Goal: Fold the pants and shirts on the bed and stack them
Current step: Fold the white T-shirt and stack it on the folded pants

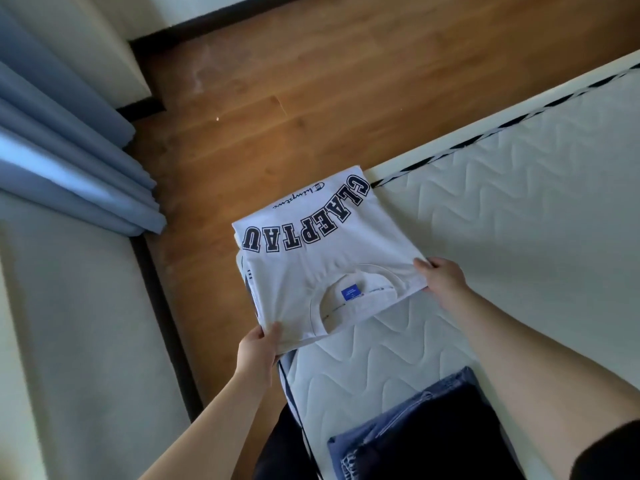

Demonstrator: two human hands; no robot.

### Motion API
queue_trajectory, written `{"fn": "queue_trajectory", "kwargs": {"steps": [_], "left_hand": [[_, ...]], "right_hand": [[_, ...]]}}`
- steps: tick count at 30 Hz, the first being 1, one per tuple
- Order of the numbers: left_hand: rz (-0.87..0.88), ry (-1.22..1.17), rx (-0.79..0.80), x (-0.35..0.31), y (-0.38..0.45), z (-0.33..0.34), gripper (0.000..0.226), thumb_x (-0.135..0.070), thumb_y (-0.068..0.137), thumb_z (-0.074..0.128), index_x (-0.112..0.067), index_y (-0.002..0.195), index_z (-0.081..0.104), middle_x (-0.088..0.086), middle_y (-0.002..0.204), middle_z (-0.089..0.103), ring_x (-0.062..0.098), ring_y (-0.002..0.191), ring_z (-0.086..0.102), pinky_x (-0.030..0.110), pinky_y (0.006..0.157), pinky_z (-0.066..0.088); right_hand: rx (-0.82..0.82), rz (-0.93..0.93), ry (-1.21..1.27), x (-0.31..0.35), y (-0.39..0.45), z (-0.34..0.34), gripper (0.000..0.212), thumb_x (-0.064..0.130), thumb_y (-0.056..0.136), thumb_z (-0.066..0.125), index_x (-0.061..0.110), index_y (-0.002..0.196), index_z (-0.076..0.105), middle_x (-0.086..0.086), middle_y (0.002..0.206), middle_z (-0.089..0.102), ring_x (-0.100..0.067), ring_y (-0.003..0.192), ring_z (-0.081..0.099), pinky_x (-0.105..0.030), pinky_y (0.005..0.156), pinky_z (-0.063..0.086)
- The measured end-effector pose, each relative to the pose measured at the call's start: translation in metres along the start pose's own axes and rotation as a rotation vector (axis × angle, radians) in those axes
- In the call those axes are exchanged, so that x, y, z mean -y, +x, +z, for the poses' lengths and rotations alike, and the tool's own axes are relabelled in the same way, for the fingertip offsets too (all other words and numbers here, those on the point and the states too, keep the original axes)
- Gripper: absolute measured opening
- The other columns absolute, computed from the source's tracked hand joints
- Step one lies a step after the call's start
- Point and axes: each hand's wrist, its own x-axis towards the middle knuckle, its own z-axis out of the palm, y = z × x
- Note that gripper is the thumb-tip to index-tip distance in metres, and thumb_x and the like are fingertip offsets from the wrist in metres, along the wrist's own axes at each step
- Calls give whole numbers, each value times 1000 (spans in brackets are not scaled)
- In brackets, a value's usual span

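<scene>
Shirt (322, 258): white, folded to a rectangle, dark block lettering on its far half, collar and blue tag toward you. It sits at the corner of the bed (519, 209), its far-left part reaching past the mattress edge over the floor (311, 81). Another folded layer with dark trim shows under its left edge; whether that is a second shirt or this one's own fold cannot be told.

Left hand (258, 348): you pinch the near-left corner, thumb on top, fingers under.

Right hand (441, 277): you grip the near-right corner beside the collar, fingers curled round the edge.

Step, as judged: setting the folded shirt down square, likely onto the layer beneath.

Handling advice: keep both corners level and taut so the fold does not slide open. Line up the left edge with the layer below. Draw the whole piece toward the mattress before letting go; the overhang could tip it to the floor. Release both corners together, then smooth with flat palms.

Jeans (391, 434): blue denim, bunched at the near end of the bed, apparently unfolded.

Curtain (69, 161): blue, at left, well apart.
</scene>
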Motion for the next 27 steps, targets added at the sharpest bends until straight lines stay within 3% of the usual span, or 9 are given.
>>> {"fn": "queue_trajectory", "kwargs": {"steps": [3,9,14,16,19,23,27], "left_hand": [[0,96,6,16,5,6,8,-24,92,66,-17,89,67,10,97,71,30,94,68,45,89,57],[10,216,29,59,3,12,13,-27,92,65,-15,94,68,9,95,71,25,85,68,41,85,58],[15,276,82,102,-2,14,15,-29,92,65,-14,94,67,13,100,71,32,95,69,47,90,57],[1,263,104,121,-6,15,17,-27,92,67,-11,96,66,11,100,71,27,91,70,40,84,59],[0,292,135,144,-10,16,18,-28,91,68,-10,97,65,8,101,70,22,89,69,30,74,58],[42,431,147,163,-14,16,22,-37,88,70,-16,94,65,6,96,71,28,91,66,36,78,54],[84,519,130,170,-18,15,27,-43,87,70,-17,94,66,5,93,72,27,86,66,40,79,55]], "right_hand": [[5,12,24,-29,7,-1,26,26,89,70,4,102,72,-15,89,68,-27,79,65,-47,80,58],[17,12,-54,-84,2,-11,29,25,93,63,2,110,68,-14,93,65,-27,83,62,-40,77,52],[-46,-30,-239,-119,-10,-23,22,22,94,56,5,104,67,-12,84,62,-24,72,55,-29,63,41],[-50,-28,-274,-131,-15,-31,25,22,94,57,2,105,66,-16,89,64,-26,75,57,-31,66,43],[-68,-28,-305,-143,-25,-45,28,21,94,61,-1,112,65,-22,104,66,-36,95,64,-42,83,51],[-32,-75,-502,-154,-35,-59,19,20,94,60,4,102,67,-16,91,64,-33,90,62,-32,67,40],[-41,-57,-633,-162,-39,-65,29,25,96,58,8,118,63,-15,116,65,-34,108,59,-36,89,46]]}}
